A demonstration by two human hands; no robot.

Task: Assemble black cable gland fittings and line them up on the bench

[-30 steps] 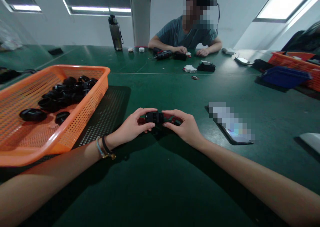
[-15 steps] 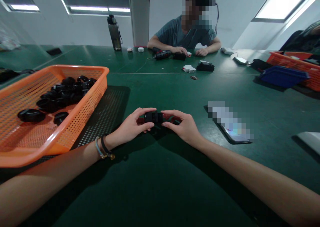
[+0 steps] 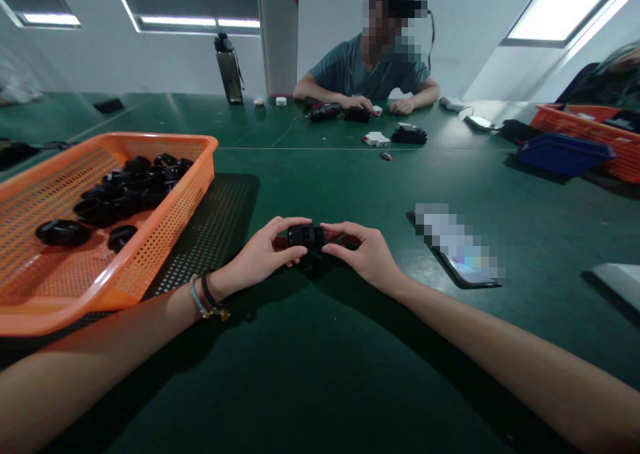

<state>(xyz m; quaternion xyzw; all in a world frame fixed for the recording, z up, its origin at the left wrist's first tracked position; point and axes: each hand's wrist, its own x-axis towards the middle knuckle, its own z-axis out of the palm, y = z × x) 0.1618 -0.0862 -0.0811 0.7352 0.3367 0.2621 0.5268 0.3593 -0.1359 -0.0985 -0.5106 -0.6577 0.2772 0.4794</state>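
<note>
A small black cylindrical part [image 3: 306,235] is held level between both hands, just above the green table [image 3: 320,374]. My left hand [image 3: 275,244] pinches its left end between thumb and fingers. On the right end, the thumb and fingertips of my right hand [image 3: 357,246] close in the same way. Something reddish shows behind the fingers of each hand; what it is cannot be made out. To the left stands an orange perforated basket [image 3: 175,224] with several glossy black parts [image 3: 125,191] in it.
A phone [image 3: 457,251] lies right of my hands. Across the table a person [image 3: 367,74] sits by a power drill [image 3: 323,111] and small white and black items. A bottle [image 3: 230,71] stands at the back; a blue tray [image 3: 565,153] and another orange basket [image 3: 623,144] are far right.
Between my fingers the black part looks slightly turned, its side now showing a different face. Both hands keep their hold and have hardly moved.
</note>
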